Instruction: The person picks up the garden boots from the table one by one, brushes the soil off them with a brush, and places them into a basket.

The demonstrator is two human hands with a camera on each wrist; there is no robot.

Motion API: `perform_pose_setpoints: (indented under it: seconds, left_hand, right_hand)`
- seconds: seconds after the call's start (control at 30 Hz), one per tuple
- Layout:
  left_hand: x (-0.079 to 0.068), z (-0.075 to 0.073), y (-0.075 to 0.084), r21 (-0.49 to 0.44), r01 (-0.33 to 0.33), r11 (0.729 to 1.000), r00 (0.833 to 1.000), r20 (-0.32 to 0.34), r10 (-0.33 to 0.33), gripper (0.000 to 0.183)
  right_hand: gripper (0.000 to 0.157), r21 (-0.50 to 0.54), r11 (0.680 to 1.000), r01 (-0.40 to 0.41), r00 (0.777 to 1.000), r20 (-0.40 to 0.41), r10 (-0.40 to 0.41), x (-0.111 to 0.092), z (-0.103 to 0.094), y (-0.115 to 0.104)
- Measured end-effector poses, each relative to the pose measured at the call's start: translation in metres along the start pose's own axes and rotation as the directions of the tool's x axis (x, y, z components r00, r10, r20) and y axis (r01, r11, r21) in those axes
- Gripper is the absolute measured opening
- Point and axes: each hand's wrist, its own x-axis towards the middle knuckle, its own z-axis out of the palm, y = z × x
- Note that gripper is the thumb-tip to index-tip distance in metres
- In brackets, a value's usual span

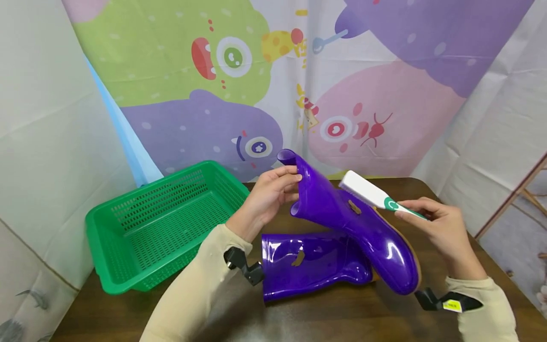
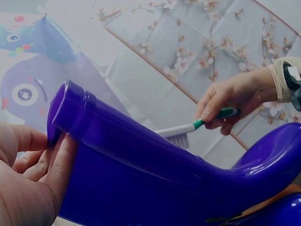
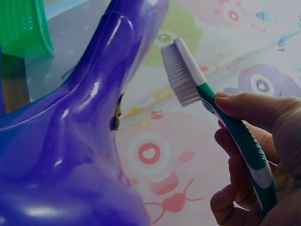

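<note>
My left hand [image 1: 275, 194] grips the top edge of a shiny purple rain boot [image 1: 325, 199], which is tilted with its toe down to the right. The boot's rim is squeezed and folded around the fingers. A brown smear [image 1: 354, 207] marks its ankle. In my right hand [image 1: 442, 225] is a white and green scrub brush [image 1: 367, 190], held by its handle. In the right wrist view, the white bristles [image 3: 178, 75] face the boot, apart from the smear. Under the raised boot, a second purple boot [image 1: 316, 273] lies on its side, with a brown smear [image 1: 298, 258] on its shaft.
A green plastic basket [image 1: 96, 237] with slotted walls stands left of the boots on the dark wooden table [image 1: 333, 320]. Behind the table hangs a cartoon-printed curtain [image 1: 290, 85]. A pale cloth wall [image 1: 483, 118] rises at the right.
</note>
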Motion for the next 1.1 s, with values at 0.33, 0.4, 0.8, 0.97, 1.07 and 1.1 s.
perform_pose_setpoints:
  seconds: [0.33, 0.4, 0.8, 0.97, 1.07, 1.1]
  left_hand:
    - [0.009, 0.0, 0.002, -0.113, 0.016, 0.993, 1.0, -0.012, -0.018, 0.04]
    - [0.01, -0.001, 0.003, -0.112, 0.018, 0.993, 1.0, -0.012, -0.02, 0.04]
    - [0.011, -0.005, 0.003, -0.102, 0.036, 0.994, 0.998, -0.044, -0.04, 0.038]
    - [0.01, -0.007, 0.003, -0.097, 0.03, 0.995, 0.998, -0.045, -0.034, 0.039]
    - [0.01, -0.007, 0.003, -0.098, 0.025, 0.995, 0.999, -0.043, -0.03, 0.039]
    - [0.01, -0.007, 0.003, -0.097, 0.025, 0.995, 0.999, -0.043, -0.029, 0.038]
  right_hand:
    - [0.015, -0.007, 1.0, 0.003, 1.0, -0.002, -0.003, -0.005, 0.007, 0.011]
    - [0.015, 0.041, 0.999, -0.005, 1.0, -0.006, 0.005, -0.006, 0.009, 0.012]
    - [0.014, -0.045, 0.997, -0.057, 0.998, 0.031, 0.059, -0.015, 0.007, 0.022]
    - [0.018, -0.193, 0.977, -0.092, 0.994, 0.033, 0.1, -0.018, 0.0, 0.025]
    - [0.022, -0.259, 0.963, -0.08, 0.995, 0.032, 0.091, -0.02, -0.005, 0.027]
    - [0.023, -0.272, 0.959, -0.075, 0.996, 0.031, 0.087, -0.02, -0.007, 0.027]
